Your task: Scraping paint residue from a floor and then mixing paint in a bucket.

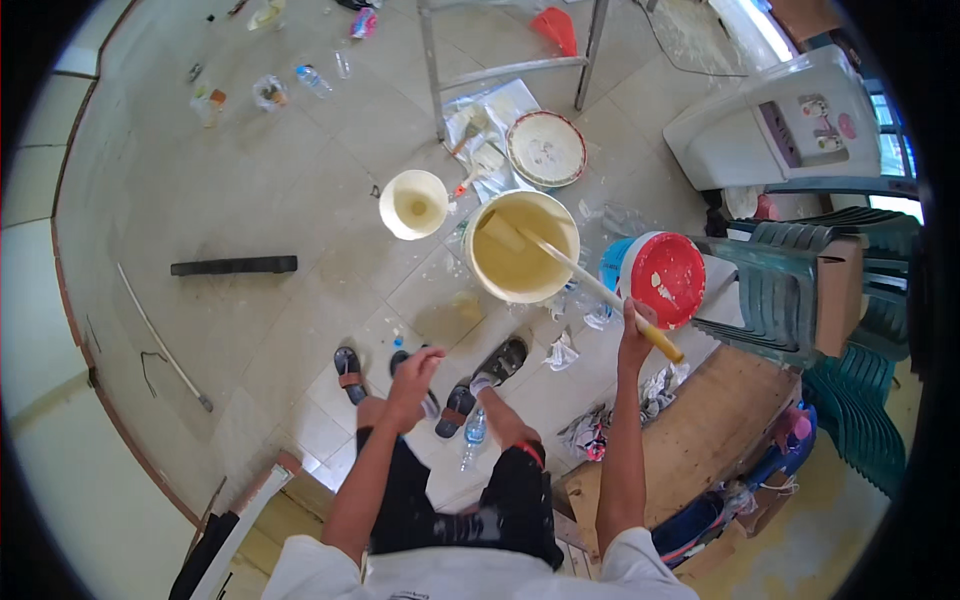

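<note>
My right hand (pixel 636 335) is wrapped round the long pale handle of a paint roller (pixel 585 280), near its yellow end. The handle slants down to the left into a large white bucket (pixel 473 268) of cream-coloured paint. Inside it, the roller head (pixel 500 232) rests against the upper left part. My left hand (pixel 412 385) hangs above my left knee, its fingers loosely stretched and nothing seen in them. To the bucket's right is a blue-and-white bucket (pixel 615 265) with a red lid (pixel 670 280). A smaller white pail (pixel 413 205) with some paint in it stands at the left.
A metal ladder (pixel 512 72) stands beyond, by a paint-smeared round lid (pixel 546 148). Stacked green chairs (pixel 780 290) and a wooden board (pixel 680 430) are at my right. Sandals (pixel 349 373), a water bottle (pixel 475 428) and a dark bar (pixel 234 265) lie on the tiled floor.
</note>
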Demonstrator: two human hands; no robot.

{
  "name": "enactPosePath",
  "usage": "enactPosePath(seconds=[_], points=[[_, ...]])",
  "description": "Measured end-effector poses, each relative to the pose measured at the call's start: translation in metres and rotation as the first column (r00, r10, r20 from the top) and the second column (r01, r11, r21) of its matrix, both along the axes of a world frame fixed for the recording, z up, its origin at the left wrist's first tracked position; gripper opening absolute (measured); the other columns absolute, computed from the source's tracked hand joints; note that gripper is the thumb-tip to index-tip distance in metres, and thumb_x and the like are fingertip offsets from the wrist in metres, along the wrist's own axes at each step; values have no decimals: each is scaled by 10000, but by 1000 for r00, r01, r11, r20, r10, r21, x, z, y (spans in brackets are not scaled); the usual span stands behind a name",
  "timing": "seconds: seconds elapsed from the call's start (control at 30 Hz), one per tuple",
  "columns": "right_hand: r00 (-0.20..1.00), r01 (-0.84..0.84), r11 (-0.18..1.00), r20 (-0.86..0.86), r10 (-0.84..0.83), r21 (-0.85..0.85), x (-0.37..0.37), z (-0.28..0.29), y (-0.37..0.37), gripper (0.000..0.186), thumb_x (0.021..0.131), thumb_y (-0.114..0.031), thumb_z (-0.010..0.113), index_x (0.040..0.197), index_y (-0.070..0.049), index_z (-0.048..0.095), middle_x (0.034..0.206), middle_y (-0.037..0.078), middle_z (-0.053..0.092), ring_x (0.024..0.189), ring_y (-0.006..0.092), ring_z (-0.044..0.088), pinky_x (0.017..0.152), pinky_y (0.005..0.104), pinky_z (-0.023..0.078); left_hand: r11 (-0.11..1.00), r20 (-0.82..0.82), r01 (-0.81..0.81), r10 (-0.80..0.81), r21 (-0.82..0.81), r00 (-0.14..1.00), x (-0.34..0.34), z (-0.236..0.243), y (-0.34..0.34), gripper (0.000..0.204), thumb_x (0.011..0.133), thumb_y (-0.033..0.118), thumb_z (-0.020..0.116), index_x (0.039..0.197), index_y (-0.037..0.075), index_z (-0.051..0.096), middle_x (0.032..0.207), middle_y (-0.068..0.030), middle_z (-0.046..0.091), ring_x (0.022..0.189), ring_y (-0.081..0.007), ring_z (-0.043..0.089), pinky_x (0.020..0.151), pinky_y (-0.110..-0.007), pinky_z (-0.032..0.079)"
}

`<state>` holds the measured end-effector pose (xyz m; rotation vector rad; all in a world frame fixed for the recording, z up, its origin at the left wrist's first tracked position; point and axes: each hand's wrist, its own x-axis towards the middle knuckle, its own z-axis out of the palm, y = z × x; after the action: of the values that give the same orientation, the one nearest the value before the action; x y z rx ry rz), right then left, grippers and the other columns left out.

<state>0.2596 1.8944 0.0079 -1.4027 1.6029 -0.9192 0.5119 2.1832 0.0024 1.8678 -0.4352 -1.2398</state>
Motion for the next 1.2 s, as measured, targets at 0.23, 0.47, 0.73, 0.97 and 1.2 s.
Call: enactPosePath(seconds=[0.23, 0.47, 0.73, 0.97, 1.2], points=[[979, -118, 982, 183, 90, 146, 28, -81, -36, 259, 865, -236, 532, 948, -1, 601, 1043, 122, 581, 1050, 238, 501, 955, 340, 339, 979, 304, 201, -204, 40, 931, -27, -144, -129, 203, 854, 105, 454, 996, 53, 589, 948, -137, 619, 887, -282, 592, 767, -347, 457], [754, 126, 983, 657, -7, -135, 48, -141, -107, 343, 883, -261, 420, 581, -114, 348, 499, 19, 366, 463, 123, 402, 582, 300, 454, 829, 592, 529, -339, -178, 731, -31, -256, -211, 201, 722, 4, 462, 822, 68, 624, 833, -107, 630, 811, -291, 595, 726, -382, 459], [541, 102, 957, 823, 175, -271, 82, -165, -116, 382, 854, -252, 401, 519, -129, 265, 410, -6, 241, 348, 91, 202, 397, 273, 310, 826, 758, 437, -19, -355, 652, -51, -298, -207, 166, 604, -37, 496, 636, 94, 592, 630, -63, 584, 604, -240, 565, 551, -346, 441], [602, 14, 930, 746, 285, -367, 91, -153, -102, 375, 834, -191, 415, 500, -116, 262, 399, 12, 252, 332, 100, 210, 349, 272, 264, 822, 784, 458, -23, -339, 621, -57, -297, -206, 148, 623, -24, 502, 612, 92, 592, 600, -59, 570, 599, -236, 566, 546, -341, 429], [738, 60, 979, 670, 88, -194, 50, -129, -94, 447, 829, -217, 525, 475, -140, 263, 395, -13, 259, 308, 75, 228, 311, 246, 220, 858, 763, 445, -102, -258, 639, -60, -298, -206, 141, 661, 9, 512, 638, 109, 609, 639, -43, 586, 624, -228, 576, 556, -339, 434]])
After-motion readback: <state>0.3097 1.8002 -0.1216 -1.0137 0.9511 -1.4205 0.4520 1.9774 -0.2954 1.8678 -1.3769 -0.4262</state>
